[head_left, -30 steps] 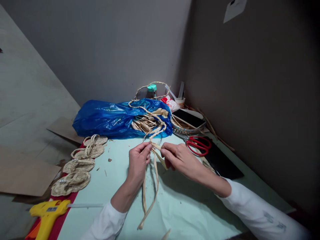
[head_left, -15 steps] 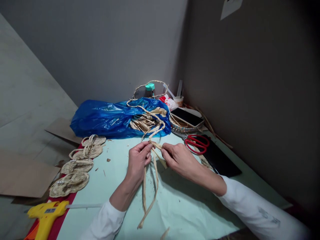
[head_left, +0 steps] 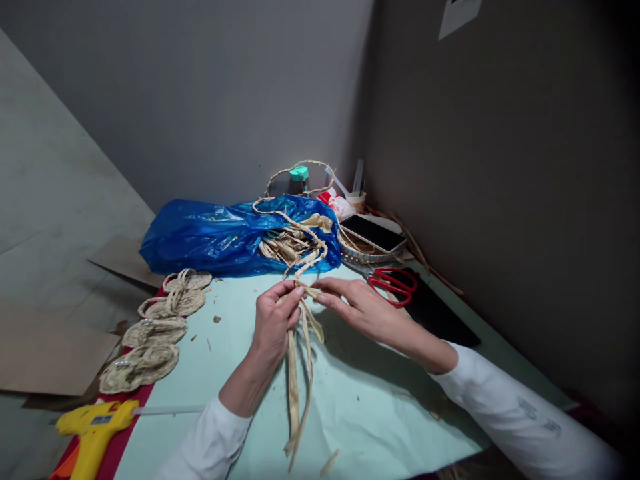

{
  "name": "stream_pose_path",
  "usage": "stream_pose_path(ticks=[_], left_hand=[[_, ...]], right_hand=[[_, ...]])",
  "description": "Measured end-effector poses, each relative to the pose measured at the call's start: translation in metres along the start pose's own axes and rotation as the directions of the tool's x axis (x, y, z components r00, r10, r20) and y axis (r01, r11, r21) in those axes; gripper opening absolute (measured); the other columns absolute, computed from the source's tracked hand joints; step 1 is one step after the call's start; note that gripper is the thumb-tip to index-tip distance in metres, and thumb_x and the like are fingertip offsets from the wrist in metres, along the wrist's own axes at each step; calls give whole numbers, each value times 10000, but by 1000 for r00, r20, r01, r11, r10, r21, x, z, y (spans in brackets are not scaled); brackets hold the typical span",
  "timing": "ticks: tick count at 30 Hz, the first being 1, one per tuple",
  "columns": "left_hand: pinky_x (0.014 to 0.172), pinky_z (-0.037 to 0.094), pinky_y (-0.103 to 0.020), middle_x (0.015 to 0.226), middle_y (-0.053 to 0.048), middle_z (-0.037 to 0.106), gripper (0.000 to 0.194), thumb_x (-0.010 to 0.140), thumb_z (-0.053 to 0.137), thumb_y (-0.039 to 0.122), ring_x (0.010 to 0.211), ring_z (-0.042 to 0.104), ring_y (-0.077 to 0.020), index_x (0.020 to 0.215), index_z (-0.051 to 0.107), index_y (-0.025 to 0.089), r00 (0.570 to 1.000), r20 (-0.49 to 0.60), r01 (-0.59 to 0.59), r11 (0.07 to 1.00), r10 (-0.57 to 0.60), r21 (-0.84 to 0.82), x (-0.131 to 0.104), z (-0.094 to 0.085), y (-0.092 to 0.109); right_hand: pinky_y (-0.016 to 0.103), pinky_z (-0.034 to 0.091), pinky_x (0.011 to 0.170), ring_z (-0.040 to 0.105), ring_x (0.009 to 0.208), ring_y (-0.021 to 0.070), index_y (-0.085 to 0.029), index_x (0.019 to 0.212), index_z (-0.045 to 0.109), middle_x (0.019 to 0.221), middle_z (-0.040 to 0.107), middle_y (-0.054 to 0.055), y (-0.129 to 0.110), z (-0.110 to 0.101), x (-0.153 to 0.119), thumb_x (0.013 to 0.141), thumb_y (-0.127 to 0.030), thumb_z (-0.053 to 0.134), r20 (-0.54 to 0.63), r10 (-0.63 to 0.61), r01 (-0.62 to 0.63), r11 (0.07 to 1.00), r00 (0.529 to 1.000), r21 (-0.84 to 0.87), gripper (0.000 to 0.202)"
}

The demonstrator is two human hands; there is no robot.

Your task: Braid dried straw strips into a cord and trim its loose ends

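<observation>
While the left hand [head_left: 274, 315] pinches the pale, twisted cord [head_left: 325, 251], flat, papery strands [head_left: 293, 387] dangle below it; the right hand [head_left: 363, 310] grips more strands beside it.

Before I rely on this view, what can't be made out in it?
All in the head view:
- Where the strands cross: partly hidden by the left hand.
- Yellow glue gun: handle cut off by bottom edge.
- Lidded jar: base hidden by the blue bag.
- Wall paper: cut off by top edge.
- Right sleeve's print: too blurred to read.
</observation>
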State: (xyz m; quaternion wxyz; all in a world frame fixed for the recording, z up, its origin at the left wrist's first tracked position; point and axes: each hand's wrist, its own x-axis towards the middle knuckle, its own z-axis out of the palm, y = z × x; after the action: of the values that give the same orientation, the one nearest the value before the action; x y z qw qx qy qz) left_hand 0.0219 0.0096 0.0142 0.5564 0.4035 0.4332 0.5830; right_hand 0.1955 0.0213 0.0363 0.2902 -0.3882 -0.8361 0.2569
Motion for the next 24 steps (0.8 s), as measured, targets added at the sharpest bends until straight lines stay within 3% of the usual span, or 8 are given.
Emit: stream_pose_path(ticks=[2,5,9,12,15,18,21,24], left_hand=[[374,108,-162,511,66,467,197,703,755,277,365,228,3,786,679,115,1000,0,5,1000,-5,18,0,-1,-2],[386,194,-161,482,45,506,199,684,768,280,398,334,-33,790,719,120,996,-86,-4,990,16,140,1,-2,-8],[438,323,-190,566,-39,662,190,666,767,274,505,506,-108,785,759,127,978,-195,-21,963,76,268,0,0,-18],[414,297,-198,573,-19,657,169,637,774,262,451,454,-87,746,763,133,973,-227,11,972,43,234,-2,4,-23],[371,192,-197,459,32,552,151,641,760,260,371,302,-42,705,748,124,974,-219,86,985,-51,151,-6,9,-22],[364,141,-195,442,40,535,135,619,765,224,361,267,-25,691,741,113,972,-199,138,989,-123,62,-8,11,-21],[391,244,-174,531,3,622,139,577,783,183,411,397,-38,687,745,107,973,-189,129,991,-131,-20,-6,11,-20],[483,377,-184,627,-32,680,158,552,800,185,528,540,-86,680,743,113,978,-178,103,993,-113,-61,-3,13,-19]], right_hand=[[240,383,697,603,741,144,-173,863,634,819,689,33,1,1,1,999,-356,360,100,24,-34,995,995,99,356],[245,325,601,557,601,128,-167,744,608,685,659,30,-2,6,0,979,-302,389,78,115,-111,992,990,-58,349],[298,244,550,580,576,189,-147,861,640,691,674,103,-16,19,-4,941,-253,398,35,177,-139,868,984,-476,275],[312,285,575,636,659,240,-115,1025,624,747,688,141,-25,34,-7,914,-210,413,95,161,-69,783,982,-619,257],[320,353,617,655,726,247,-64,1119,583,831,691,169,-28,49,-7,867,-154,457,155,128,1,768,980,-640,295],[340,383,656,662,769,256,-30,1115,590,882,688,183,-27,58,-5,841,-82,437,193,77,66,769,978,-636,318],[340,367,638,659,723,256,-32,1112,604,859,696,177,-24,53,-4,871,-121,428,214,39,101,790,976,-604,311],[304,308,579,617,623,212,-103,1036,658,766,702,121,-18,38,-4,929,-325,445,132,-1,63,882,991,-466,325]])
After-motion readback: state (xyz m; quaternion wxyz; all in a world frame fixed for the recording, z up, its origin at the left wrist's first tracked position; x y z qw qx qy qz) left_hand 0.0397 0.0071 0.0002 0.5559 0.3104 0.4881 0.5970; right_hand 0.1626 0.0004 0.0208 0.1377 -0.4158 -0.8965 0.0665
